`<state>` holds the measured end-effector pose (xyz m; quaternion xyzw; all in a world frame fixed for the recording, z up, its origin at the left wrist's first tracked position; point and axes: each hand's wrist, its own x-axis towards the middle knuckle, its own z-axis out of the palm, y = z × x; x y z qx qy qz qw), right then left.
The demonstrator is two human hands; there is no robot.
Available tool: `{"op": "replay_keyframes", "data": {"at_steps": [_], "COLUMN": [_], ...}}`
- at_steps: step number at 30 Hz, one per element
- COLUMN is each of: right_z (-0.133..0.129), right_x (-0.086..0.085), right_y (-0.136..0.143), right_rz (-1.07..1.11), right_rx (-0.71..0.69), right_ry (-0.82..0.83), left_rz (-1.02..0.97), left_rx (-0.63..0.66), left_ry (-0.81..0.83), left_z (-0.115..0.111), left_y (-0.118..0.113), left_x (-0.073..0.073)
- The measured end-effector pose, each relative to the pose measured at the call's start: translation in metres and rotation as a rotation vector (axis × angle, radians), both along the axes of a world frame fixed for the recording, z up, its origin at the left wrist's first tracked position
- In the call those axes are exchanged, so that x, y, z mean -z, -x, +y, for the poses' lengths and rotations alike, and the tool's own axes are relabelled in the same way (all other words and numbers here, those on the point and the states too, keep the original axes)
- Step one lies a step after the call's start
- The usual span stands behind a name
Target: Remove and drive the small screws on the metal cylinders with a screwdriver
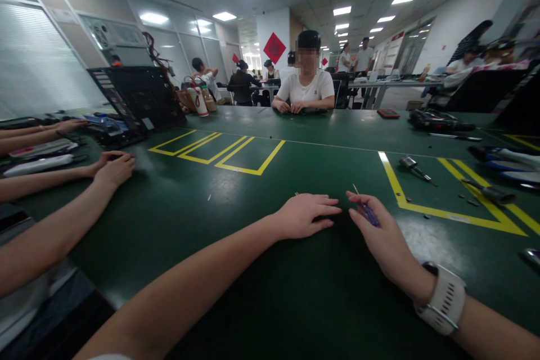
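Observation:
My left hand (307, 216) lies palm down on the green tabletop (236, 270), its fingers stretched toward the right. Just across a small gap, my right hand (377, 230) holds a small screwdriver (369, 214) with a dark purple handle. Its thin metal shaft points up and to the left past the fingertips. A watch with a pale strap sits on my right wrist. A tiny object shows at the back of my left hand, too small to name.
Yellow tape outlines (262, 170) mark the table. At right lie a power tool (415, 169), another one (491, 193) and several small dark pieces. A co-worker's hands (113, 169) rest at left near an open computer case (139, 95). Another person sits opposite.

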<state>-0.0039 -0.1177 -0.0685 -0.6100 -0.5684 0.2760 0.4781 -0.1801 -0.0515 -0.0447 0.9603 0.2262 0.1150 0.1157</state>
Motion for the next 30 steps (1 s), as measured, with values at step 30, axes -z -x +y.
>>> {"op": "replay_keyframes", "data": {"at_steps": [30], "right_z": [0.094], "right_x": [0.003], "right_y": [-0.148], "right_rz": [-0.874], "right_rx": [0.392], "right_ry": [0.232], "left_rz": [-0.027], "left_rx": [0.021], "left_ry": [0.039], "left_z": [-0.003], "left_y": [-0.002], "left_x": [-0.002]}}
